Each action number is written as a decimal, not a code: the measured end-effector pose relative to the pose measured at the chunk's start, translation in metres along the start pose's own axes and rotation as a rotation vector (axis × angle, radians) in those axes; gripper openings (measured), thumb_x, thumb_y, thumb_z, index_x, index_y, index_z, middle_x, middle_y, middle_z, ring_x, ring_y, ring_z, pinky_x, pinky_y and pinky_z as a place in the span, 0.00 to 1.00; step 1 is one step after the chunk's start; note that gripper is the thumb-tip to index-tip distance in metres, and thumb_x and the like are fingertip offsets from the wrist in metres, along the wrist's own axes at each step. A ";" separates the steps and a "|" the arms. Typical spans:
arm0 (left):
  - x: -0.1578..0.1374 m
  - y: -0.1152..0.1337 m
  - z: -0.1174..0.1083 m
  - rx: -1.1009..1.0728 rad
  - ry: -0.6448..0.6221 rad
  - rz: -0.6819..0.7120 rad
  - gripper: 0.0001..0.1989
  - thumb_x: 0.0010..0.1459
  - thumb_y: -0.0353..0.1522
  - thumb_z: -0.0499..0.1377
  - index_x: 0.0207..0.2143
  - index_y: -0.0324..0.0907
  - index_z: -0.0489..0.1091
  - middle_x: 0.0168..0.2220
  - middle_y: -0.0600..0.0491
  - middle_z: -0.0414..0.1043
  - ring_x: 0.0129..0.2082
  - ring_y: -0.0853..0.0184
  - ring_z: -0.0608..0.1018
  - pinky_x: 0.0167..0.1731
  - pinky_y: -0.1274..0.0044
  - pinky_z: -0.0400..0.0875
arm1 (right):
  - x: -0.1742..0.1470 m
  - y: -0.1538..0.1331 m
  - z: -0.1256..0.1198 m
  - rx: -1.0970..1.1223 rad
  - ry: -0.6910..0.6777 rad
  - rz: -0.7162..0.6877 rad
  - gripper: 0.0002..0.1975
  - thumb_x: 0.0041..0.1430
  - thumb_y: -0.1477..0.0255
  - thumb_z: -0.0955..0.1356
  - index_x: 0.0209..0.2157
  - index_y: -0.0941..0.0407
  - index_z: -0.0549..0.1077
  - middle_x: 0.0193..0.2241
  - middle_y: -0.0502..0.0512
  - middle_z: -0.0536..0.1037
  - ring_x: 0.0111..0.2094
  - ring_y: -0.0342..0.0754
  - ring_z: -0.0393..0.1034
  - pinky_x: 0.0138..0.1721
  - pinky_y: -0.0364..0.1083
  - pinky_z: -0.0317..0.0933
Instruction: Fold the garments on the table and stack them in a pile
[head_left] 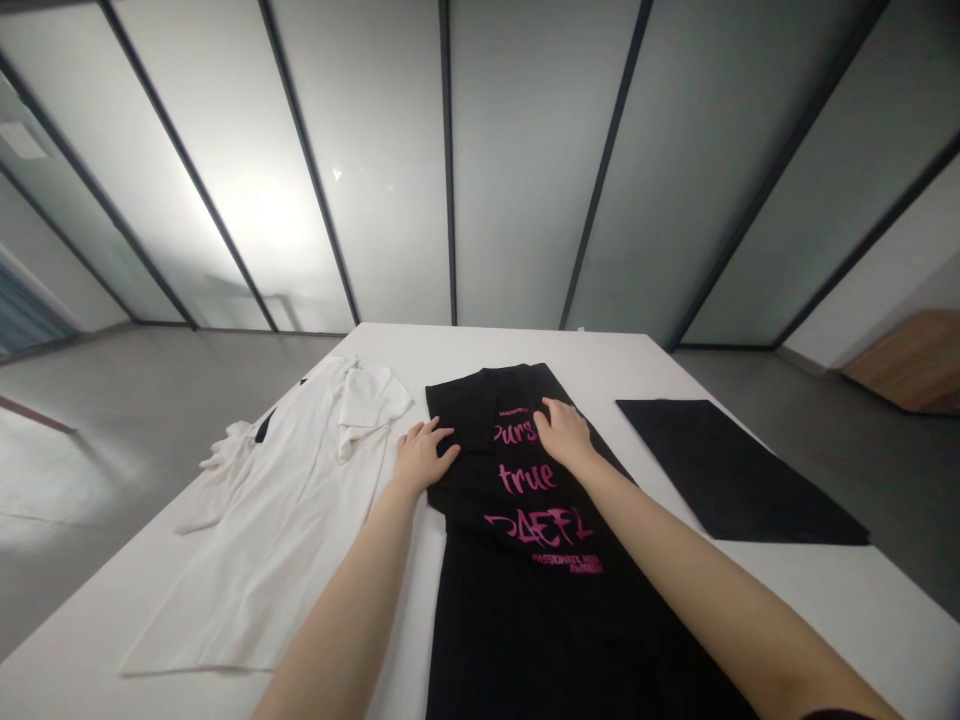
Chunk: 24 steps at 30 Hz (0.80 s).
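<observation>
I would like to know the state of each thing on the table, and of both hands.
Black T-shirt with pink print: laid flat, partly folded inward.
White short-sleeved shirt: spread out, wrinkled, sleeve turned over its body.
Black rectangular piece: flat, smooth.
Left hand: open, resting on the black T-shirt.
Right hand: open, touching the black T-shirt.

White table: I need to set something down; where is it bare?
Bare: the table's far end, beyond the black shirt; a strip between that shirt and the black sheet; the near right, between sheet and right arm. Crowded: left, under the white shirt; middle, where left hand and right hand touch the black shirt.
</observation>
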<state>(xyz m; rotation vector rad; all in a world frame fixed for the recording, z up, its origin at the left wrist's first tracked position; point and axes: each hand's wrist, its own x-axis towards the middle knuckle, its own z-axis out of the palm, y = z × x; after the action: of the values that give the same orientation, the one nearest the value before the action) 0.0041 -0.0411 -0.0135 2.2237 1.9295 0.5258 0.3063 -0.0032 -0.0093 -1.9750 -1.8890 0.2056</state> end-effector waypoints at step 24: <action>-0.015 0.047 0.032 0.116 -0.052 -0.032 0.37 0.70 0.51 0.50 0.73 0.43 0.58 0.76 0.39 0.51 0.75 0.37 0.52 0.69 0.50 0.50 | -0.086 0.007 0.007 -0.232 -0.211 0.041 0.39 0.73 0.47 0.54 0.77 0.51 0.51 0.77 0.66 0.46 0.75 0.76 0.39 0.69 0.74 0.35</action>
<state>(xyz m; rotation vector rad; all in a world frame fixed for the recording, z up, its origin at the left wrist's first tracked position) 0.0574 -0.0593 -0.0302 2.2470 2.0136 0.3561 0.3032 -0.0865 -0.0328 -2.2225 -2.0870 0.2227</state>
